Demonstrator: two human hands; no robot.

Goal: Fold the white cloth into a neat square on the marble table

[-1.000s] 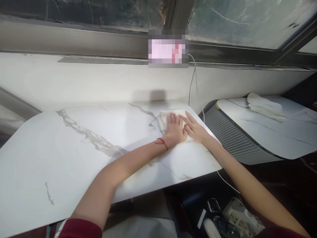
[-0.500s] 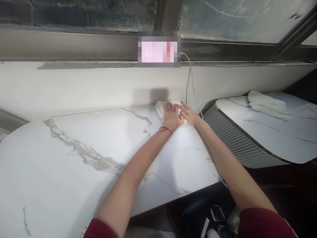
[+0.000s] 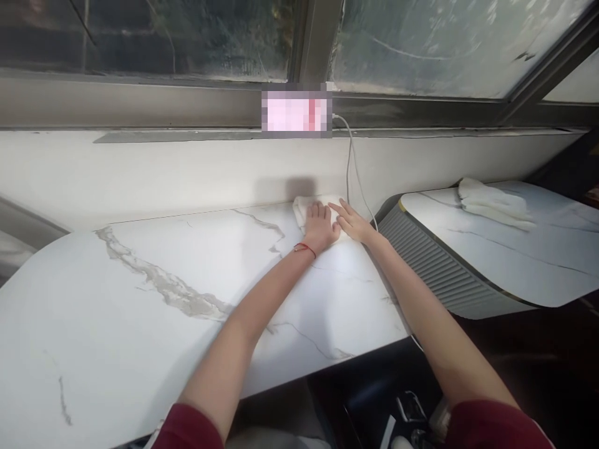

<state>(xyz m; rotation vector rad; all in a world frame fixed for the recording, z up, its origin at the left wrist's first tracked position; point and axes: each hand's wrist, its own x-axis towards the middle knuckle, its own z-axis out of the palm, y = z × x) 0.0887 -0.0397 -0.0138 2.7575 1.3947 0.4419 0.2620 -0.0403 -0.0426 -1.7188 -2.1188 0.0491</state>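
Note:
A folded white cloth (image 3: 303, 211) lies on the marble-patterned tabletop (image 3: 210, 262), at its back edge near the right corner. My left hand (image 3: 322, 229), with a red string bracelet at the wrist, presses flat on the cloth, fingers pointing toward the wall. Just to its right, my right hand (image 3: 352, 223) rests on the cloth's right part with fingers stretched out and spread. The two hands lie close together, and they cover much of the cloth.
A ribbed-sided cabinet (image 3: 421, 268) with a marble-patterned top stands to the right, bearing another white cloth (image 3: 493, 204). A lit, blurred-out device (image 3: 294, 112) stands on the window ledge, its white cable (image 3: 350, 156) hanging down behind the table. Several small items lie below, in front.
The view has tilted up slightly, so the scene sits lower. My left hand has shifted a little back and left, leaving a gap between the fingers of both hands. The cloth stays at the corner.

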